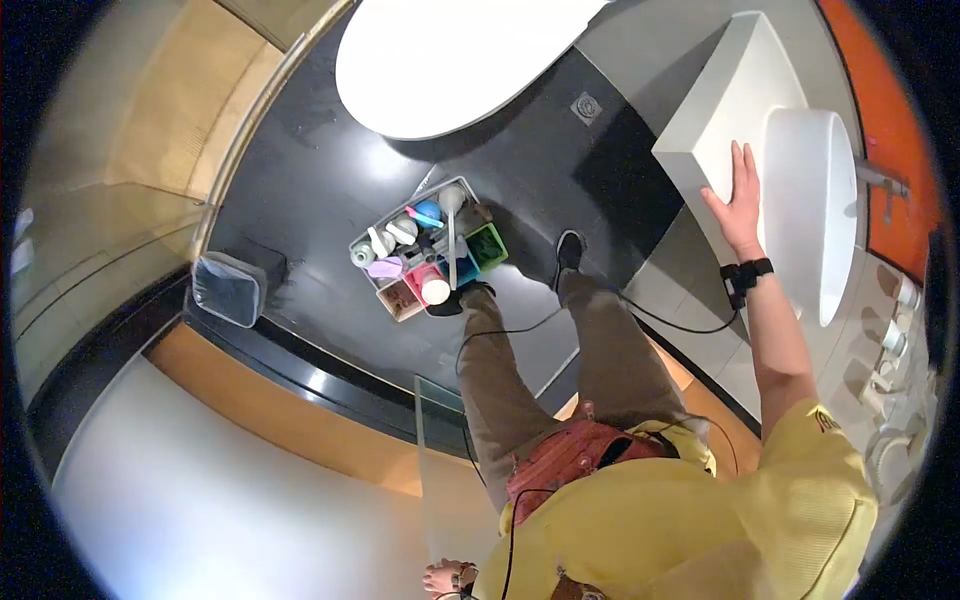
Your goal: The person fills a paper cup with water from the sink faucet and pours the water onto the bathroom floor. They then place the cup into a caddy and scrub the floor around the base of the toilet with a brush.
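My right hand (738,210) lies on the white washbasin counter (710,135), fingers stretched out and apart, with nothing in it. Beside it is the white oval basin (810,200). Low in the view, my left hand (441,577) is small and partly cut off by my body; its fingers are curled at the edge of a clear glass panel (440,450). On the dark floor near my feet stands a divided caddy (400,298) holding bottles, a blue item (428,212), a white-topped pink container (435,290) and a long-handled brush (452,240).
A white bathtub (450,60) stands beyond the caddy. A dark bin or bag with a clear front (228,290) is at the left. A black cable (670,322) crosses by my legs. Cups (893,338) and a faucet (885,180) are at the right.
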Demonstrator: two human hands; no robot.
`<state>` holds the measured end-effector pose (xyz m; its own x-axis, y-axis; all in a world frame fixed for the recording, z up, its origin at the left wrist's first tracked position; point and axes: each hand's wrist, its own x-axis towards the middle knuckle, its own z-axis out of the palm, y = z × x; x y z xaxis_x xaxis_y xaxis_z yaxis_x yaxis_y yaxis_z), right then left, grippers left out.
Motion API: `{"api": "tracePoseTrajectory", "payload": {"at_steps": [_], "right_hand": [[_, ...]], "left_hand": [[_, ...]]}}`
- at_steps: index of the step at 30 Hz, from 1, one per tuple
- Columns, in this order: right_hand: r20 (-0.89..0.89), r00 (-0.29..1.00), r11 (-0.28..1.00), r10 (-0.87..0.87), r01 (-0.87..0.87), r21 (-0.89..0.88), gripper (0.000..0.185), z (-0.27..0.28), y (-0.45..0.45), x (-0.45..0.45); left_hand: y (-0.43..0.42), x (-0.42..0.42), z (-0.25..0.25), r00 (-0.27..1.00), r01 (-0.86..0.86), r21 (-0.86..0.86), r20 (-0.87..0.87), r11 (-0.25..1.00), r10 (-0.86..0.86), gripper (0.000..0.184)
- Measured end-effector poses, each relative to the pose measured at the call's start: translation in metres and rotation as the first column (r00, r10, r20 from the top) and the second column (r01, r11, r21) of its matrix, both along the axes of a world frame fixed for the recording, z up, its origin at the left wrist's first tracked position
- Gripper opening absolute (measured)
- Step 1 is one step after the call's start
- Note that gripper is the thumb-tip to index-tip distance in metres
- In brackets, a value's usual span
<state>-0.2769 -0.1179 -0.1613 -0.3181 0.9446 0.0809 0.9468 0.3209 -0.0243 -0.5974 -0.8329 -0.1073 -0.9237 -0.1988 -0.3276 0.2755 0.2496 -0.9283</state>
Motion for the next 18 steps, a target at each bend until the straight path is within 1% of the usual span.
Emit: {"api": "tracePoseTrajectory", "payload": {"at_steps": [3,5,6,7,9,10,13,18], "right_hand": [[0.020,1.000,1.000,-0.004,0.004,0.009,0.082,0.002,0.000,0.001],[0.007,1.000,1.000,-0.021,0.021,0.021,0.083,-0.001,0.003,0.004],[0.010,1.000,0.999,-0.025,0.025,0.020,0.084,-0.002,0.002,0.008],[0.016,0.998,0.998,-0.064,0.063,0.026,0.084,-0.003,0.000,0.011],[0.049,0.999,0.999,-0.016,0.014,0.037,0.085,-0.004,0.006,0.012],[0.064,0.997,0.998,-0.044,0.042,0.036,0.085,-0.003,0.007,0.012],[0.024,1.000,1.000,-0.002,0.002,0.019,0.087,-0.001,0.009,0.007],[0.045,0.999,1.000,0.015,-0.016,0.006,0.088,-0.008,0.010,0.008]], "left_hand": [[0.001,-0.003,0.001,0.998,-0.062,0.040,0.022,0.997,0.061,0.036],[0.003,-0.004,-0.003,0.997,-0.073,0.055,0.035,0.996,0.071,0.036],[0.002,-0.005,-0.004,0.998,-0.057,0.061,0.044,0.997,0.055,0.036],[0.004,-0.008,-0.006,0.998,-0.041,0.066,0.052,0.997,0.037,0.036],[0.014,-0.010,-0.015,0.997,-0.019,0.079,0.074,0.997,0.013,0.036],[0.019,-0.013,-0.017,0.997,-0.001,0.081,0.081,0.997,-0.005,0.036],[0.027,-0.016,-0.018,0.994,0.019,0.070,0.104,0.997,-0.026,0.037],[0.028,-0.013,-0.013,0.994,0.035,0.033,0.106,0.999,-0.039,0.037]]}}
